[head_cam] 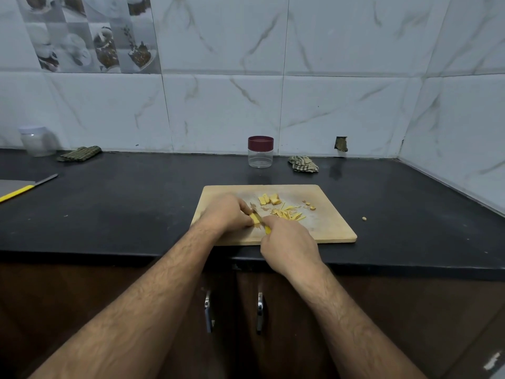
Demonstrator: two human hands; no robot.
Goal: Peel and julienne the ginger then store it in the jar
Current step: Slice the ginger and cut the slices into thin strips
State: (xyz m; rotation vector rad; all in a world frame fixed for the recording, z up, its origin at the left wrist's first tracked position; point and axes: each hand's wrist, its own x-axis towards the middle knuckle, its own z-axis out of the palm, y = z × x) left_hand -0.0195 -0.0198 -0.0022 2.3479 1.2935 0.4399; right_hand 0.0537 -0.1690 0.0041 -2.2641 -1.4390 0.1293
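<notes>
progress: peeling looks done, julienning under way; jarring left
left hand [228, 213]: fingers curled, pinning ginger slab [255, 218] on wooden board [332, 228]
right hand [287, 242]: gripping yellow-handled knife [264, 225], blade at slab
cut: thin pale-yellow strips [287, 213]; 3 or so thick slices [269, 199] uncut
jar [260, 151]: clear plastic, maroon lid on, behind board on black worktop [123, 209]

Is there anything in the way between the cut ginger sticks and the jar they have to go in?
Yes, one thing: the jar stands behind the cutting board with its maroon lid on. The bare counter between the ginger sticks and the jar holds nothing.
</notes>
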